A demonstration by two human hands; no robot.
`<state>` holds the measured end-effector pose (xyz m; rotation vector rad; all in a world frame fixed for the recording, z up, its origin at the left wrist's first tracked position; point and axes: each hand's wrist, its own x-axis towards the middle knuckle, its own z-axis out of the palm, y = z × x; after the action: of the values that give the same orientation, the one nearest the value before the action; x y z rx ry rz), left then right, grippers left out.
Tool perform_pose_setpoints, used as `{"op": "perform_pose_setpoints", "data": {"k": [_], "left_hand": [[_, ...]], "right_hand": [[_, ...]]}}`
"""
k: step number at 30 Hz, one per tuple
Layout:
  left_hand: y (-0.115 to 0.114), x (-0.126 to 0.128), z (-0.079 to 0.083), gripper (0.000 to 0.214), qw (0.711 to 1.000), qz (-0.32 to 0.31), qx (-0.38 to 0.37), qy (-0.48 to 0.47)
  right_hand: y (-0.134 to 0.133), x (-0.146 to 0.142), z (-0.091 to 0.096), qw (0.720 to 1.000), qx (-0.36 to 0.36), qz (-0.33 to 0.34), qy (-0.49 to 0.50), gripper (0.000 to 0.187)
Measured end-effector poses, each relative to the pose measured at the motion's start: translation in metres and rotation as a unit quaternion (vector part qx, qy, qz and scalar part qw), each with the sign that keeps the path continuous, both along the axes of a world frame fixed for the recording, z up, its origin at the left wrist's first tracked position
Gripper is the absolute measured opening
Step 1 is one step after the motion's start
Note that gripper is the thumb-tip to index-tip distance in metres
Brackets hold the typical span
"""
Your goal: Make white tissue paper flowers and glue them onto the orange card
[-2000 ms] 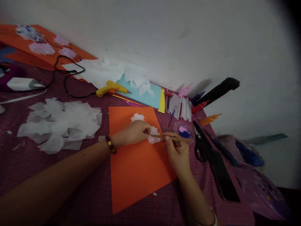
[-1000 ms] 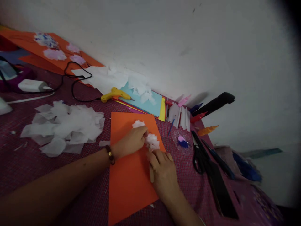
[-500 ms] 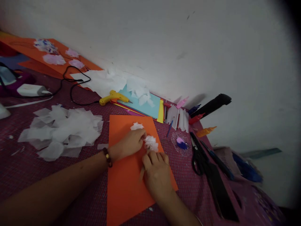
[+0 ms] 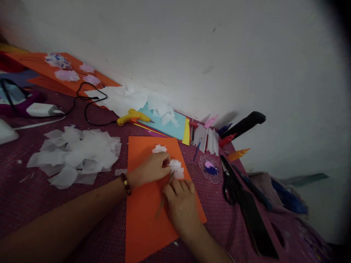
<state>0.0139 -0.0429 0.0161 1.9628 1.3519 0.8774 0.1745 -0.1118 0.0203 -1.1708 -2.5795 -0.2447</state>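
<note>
An orange sheet of paper [image 4: 145, 226] lies under both hands. Two crumpled white tissue paper flowers are on it: a small flower [image 4: 159, 148] higher up and a larger flower [image 4: 176, 168] lower right. My left hand [image 4: 153, 166], with a beaded bracelet at the wrist, is closed in a pinch beside the larger flower; what its fingertips hold is hidden. My right hand [image 4: 183, 206] lies just below that flower, fingers bent and together. A thin brownish strip [image 4: 160, 207], blurred, runs past its thumb side and seems caught under the fingers.
Loose white tissue pieces [image 4: 79, 155] are heaped at left. A yellow glue gun [image 4: 134, 116] and stacked coloured paper [image 4: 175, 126] lie behind. At right are a paint dish [image 4: 210, 168], scissors [image 4: 229, 182] and paint tubes [image 4: 238, 154]. A wall [image 4: 175, 54] rises behind.
My right hand has drawn slightly down from the larger flower, opening a small gap to my left fingertips. The brownish strip has shifted down and left. The view has tilted slightly.
</note>
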Motion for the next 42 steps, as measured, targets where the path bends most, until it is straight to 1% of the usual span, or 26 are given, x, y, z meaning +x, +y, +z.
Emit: {"op": "perform_pose_setpoints", "data": {"k": [3,5,8,9,11,12,13,14,16,17,19,22,24,27,31,33,35,38,40,42], "left_hand": [[0.0,0.0,-0.002,0.008,1.0,0.005,0.005,0.0],[0.001,0.0,-0.004,0.013,1.0,0.0,0.007,0.0],[0.001,-0.001,-0.007,0.018,1.0,0.0,0.017,-0.009],[0.001,0.0,-0.007,0.018,0.999,0.008,0.028,-0.013],[0.0,0.001,-0.006,0.018,0.997,0.025,0.065,-0.014],[-0.001,0.003,-0.004,0.018,0.996,0.03,0.086,-0.008],[-0.001,0.004,-0.003,0.019,0.994,0.029,0.106,0.001],[-0.002,0.006,-0.001,0.022,0.992,0.022,0.122,0.012],[-0.002,0.009,0.001,0.033,0.989,-0.004,0.144,0.031],[-0.002,0.011,0.002,0.039,0.988,-0.017,0.149,0.038],[-0.002,0.013,0.002,0.046,0.987,-0.038,0.146,0.051],[0.001,0.013,0.0,0.042,0.989,-0.052,0.13,0.052],[0.002,0.012,-0.002,0.038,0.989,-0.063,0.131,0.037],[0.003,0.01,-0.004,0.037,0.987,-0.079,0.137,0.021],[-0.001,0.007,-0.003,0.04,0.983,-0.108,0.141,0.045],[-0.003,0.006,-0.003,0.04,0.982,-0.115,0.138,0.052],[-0.004,0.005,-0.003,0.041,0.984,-0.112,0.135,0.041],[-0.002,0.004,-0.001,0.04,0.987,-0.086,0.135,-0.015],[0.0,0.003,0.002,0.035,0.988,-0.056,0.129,-0.056],[0.0,0.002,0.007,0.027,0.99,-0.032,0.115,-0.069]], "right_hand": [[-0.005,-0.003,0.001,1.0,0.008,0.018,0.022,0.012],[-0.009,-0.004,0.005,0.998,0.012,0.037,0.043,0.014],[-0.01,0.005,0.017,0.988,0.002,0.058,0.144,0.019],[-0.007,0.011,0.021,0.982,0.003,0.054,0.184,0.019],[0.002,0.025,0.027,0.965,0.011,0.006,0.263,0.018],[0.009,0.032,0.029,0.953,0.005,-0.03,0.3,0.017],[0.015,0.039,0.03,0.929,-0.012,-0.077,0.363,0.016],[0.022,0.045,0.029,0.903,-0.048,-0.11,0.413,0.015],[0.035,0.052,0.026,0.855,-0.112,-0.146,0.485,0.017],[0.04,0.053,0.024,0.84,-0.14,-0.148,0.503,0.019],[0.047,0.054,0.018,0.82,-0.177,-0.143,0.526,0.02],[0.05,0.052,0.013,0.805,-0.21,-0.129,0.54,0.019],[0.05,0.051,0.012,0.805,-0.222,-0.118,0.538,0.019],[0.049,0.05,0.013,0.812,-0.233,-0.111,0.524,0.019],[0.047,0.048,0.015,0.822,-0.253,-0.099,0.5,0.021],[0.047,0.049,0.015,0.819,-0.26,-0.097,0.503,0.021],[0.048,0.052,0.014,0.804,-0.26,-0.108,0.523,0.02],[0.051,0.057,0.012,0.763,-0.267,-0.129,0.574,0.019],[0.053,0.06,0.01,0.739,-0.279,-0.138,0.597,0.019],[0.054,0.061,0.008,0.727,-0.29,-0.144,0.605,0.019]]}}
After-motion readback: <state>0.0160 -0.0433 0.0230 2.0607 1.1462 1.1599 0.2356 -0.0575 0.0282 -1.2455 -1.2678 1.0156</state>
